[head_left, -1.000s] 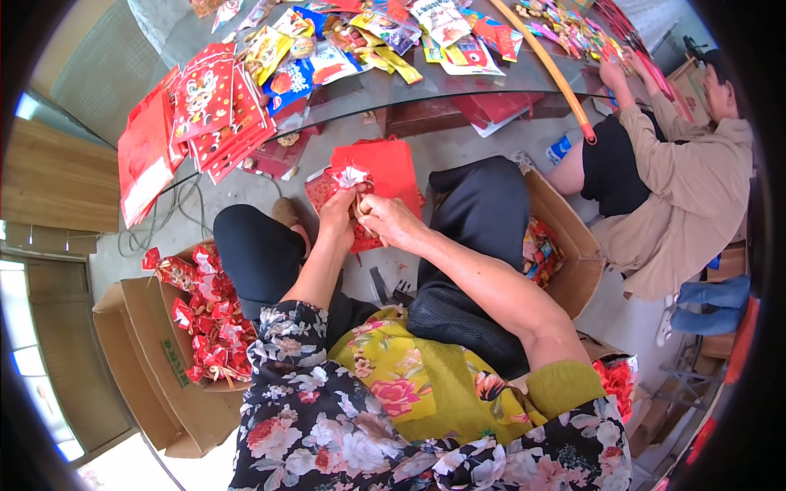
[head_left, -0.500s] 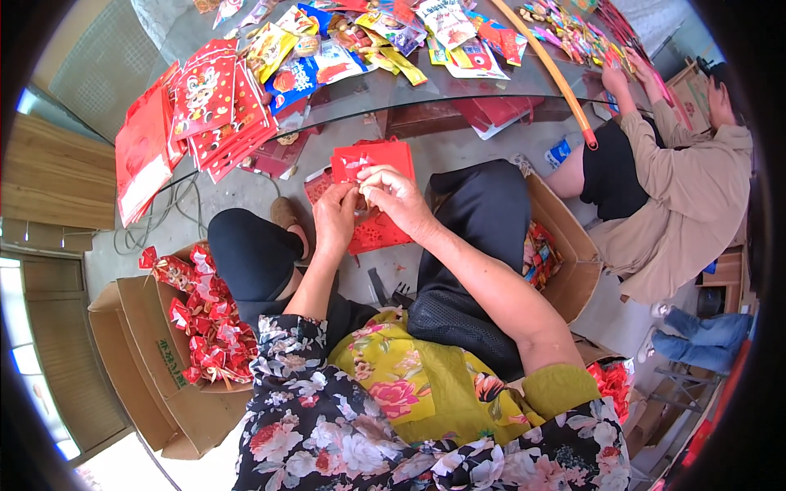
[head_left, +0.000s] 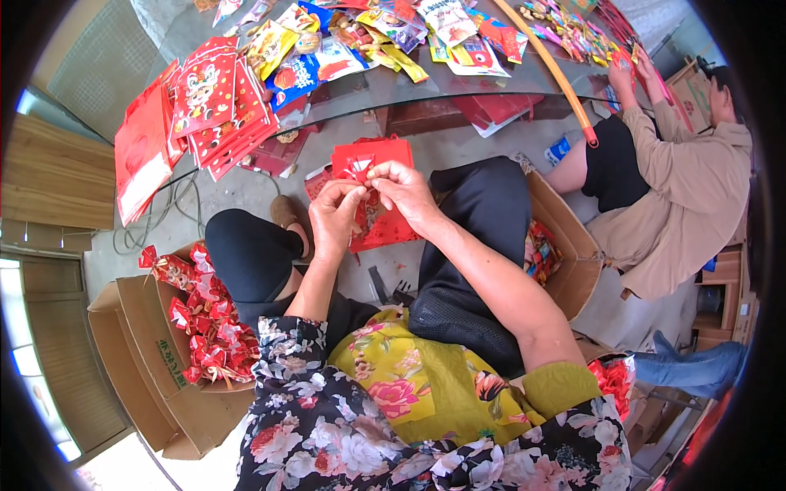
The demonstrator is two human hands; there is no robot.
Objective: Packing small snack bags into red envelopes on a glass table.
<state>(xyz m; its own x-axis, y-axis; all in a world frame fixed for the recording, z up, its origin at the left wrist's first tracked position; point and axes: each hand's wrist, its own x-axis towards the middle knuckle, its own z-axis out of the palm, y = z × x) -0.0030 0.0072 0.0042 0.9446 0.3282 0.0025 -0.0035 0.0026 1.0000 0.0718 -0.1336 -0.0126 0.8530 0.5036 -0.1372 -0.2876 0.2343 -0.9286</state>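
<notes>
Head | left hand (head_left: 332, 214), right hand (head_left: 403, 195) | fingertips close together | both pinching red pouch (head_left: 358, 168)

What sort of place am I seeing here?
Likely a makeshift work area, perhaps in a home or small workshop: snack packets lie spread on a glass table, flat red bags are piled beside them, and a cardboard box holds tied red pouches.

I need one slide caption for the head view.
Left hand and right hand pinch a red bag, snacks on the table beyond.
</notes>
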